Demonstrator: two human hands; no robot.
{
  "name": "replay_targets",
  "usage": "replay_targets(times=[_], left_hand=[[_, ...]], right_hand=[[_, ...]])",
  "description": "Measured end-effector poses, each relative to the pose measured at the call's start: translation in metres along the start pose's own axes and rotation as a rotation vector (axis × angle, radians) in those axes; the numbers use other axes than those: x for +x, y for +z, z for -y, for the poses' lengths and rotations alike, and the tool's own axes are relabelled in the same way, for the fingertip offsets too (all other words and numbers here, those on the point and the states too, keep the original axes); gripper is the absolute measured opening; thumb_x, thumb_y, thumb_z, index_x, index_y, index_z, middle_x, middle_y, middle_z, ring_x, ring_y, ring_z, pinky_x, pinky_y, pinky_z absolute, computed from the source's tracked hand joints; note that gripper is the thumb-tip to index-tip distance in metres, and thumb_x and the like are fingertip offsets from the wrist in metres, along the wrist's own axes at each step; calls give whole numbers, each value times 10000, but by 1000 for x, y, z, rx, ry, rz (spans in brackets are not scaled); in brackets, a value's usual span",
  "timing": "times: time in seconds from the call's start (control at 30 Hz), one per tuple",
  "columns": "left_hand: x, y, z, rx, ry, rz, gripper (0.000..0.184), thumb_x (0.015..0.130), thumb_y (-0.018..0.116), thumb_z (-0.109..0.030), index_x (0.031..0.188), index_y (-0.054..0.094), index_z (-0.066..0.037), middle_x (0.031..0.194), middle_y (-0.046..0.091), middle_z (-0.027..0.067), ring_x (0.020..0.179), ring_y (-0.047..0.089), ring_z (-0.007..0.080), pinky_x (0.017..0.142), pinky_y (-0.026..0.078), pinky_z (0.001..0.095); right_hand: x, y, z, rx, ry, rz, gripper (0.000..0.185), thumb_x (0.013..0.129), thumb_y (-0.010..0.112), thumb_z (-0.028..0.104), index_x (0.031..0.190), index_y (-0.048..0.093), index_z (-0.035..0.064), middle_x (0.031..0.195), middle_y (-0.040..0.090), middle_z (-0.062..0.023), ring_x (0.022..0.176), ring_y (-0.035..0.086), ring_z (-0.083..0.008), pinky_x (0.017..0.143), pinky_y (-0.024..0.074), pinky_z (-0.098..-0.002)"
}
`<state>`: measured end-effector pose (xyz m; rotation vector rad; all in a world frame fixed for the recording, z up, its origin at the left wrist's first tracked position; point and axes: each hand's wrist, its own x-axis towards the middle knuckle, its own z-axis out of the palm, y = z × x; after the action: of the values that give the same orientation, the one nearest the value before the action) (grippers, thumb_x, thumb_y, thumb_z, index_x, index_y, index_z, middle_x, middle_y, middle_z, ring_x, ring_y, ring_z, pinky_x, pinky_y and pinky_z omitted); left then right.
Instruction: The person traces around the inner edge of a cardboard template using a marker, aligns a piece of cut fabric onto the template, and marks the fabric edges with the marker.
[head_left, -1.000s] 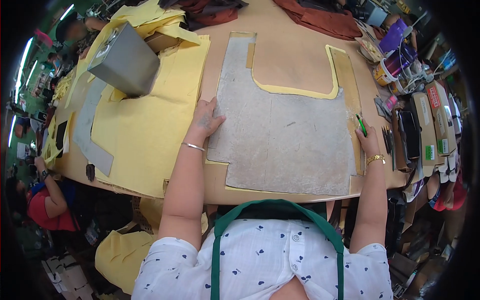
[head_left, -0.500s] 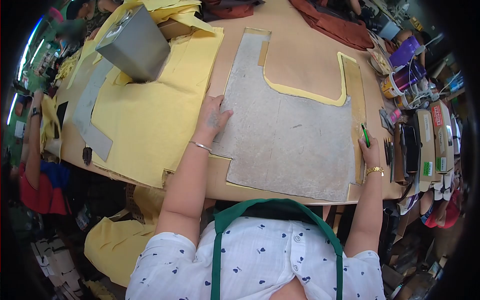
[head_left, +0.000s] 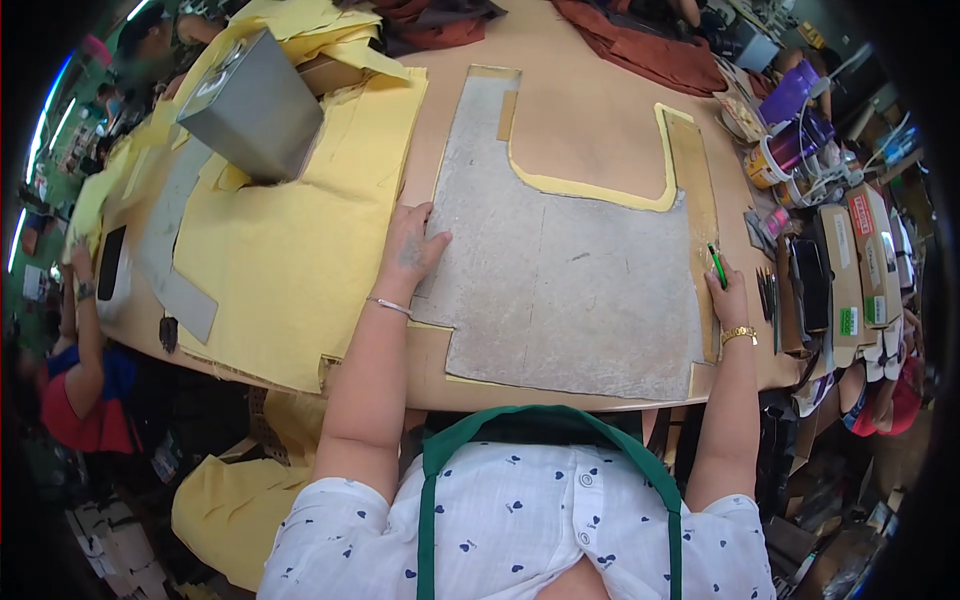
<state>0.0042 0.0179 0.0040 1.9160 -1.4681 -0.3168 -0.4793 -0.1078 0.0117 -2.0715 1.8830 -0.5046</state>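
The gray sheet [head_left: 570, 290] is laid flat on the table [head_left: 590, 130], its nine-o'clock edge apparently steadied by the loosely open left hand [head_left: 412, 250], nothing grasped. At three o'clock, a green pen [head_left: 718, 265] is pinched in the closed right hand [head_left: 731, 295], seemingly for control. Toward ten o'clock, yellow cloth [head_left: 290, 270] is apparently weighted by a metal block [head_left: 265, 110].

2 gray templates [head_left: 570, 280] are lying on the tabletop [head_left: 590, 125], plus 1 green pen [head_left: 717, 264]; 1 metal block [head_left: 255, 110] is standing nr L edge, 2 cloth heaps [head_left: 645, 50] are sitting nr far edge, 2 long boxes [head_left: 842, 245] nr R edge.
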Motion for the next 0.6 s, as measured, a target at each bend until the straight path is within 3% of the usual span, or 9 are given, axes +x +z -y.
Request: replay_targets(times=[0.2,0.3,0.4,0.5,0.6], left_hand=[[0,-2,-4,35,11,23,538,633,671,-115,1113,483,37,876,469,145,784,485,234,726,423,298],[1,-5,-8,25,-57,81,548,637,667,-133,1121,476,37,941,465,169,880,487,287,796,409,320],[2,-5,-9,17,-68,88,549,637,667,-134,1122,476,39,948,459,170,885,483,287,800,406,318],[2,-1,-3,55,14,34,546,642,670,-134,1129,478,20,889,458,137,781,479,229,730,425,296],[2,0,-1,51,7,40,547,643,670,-139,1131,477,15,898,456,135,784,481,229,733,428,297]], right_hand=[[-1,0,2,-18,-1,-20,476,765,594,226,1191,457,64,814,456,-140,753,498,-254,699,409,-321],[-2,0,1,-13,1,-24,476,765,594,229,1190,458,64,806,453,-140,740,497,-254,690,409,-323],[0,2,-2,-7,-8,-30,478,764,594,233,1189,459,63,799,452,-139,733,497,-254,685,410,-324],[0,1,-2,-12,1,-24,477,764,594,235,1188,460,63,795,453,-138,733,496,-254,683,410,-324],[-1,0,1,-15,0,-22,474,764,594,234,1186,463,65,793,453,-136,734,496,-253,686,410,-323]])
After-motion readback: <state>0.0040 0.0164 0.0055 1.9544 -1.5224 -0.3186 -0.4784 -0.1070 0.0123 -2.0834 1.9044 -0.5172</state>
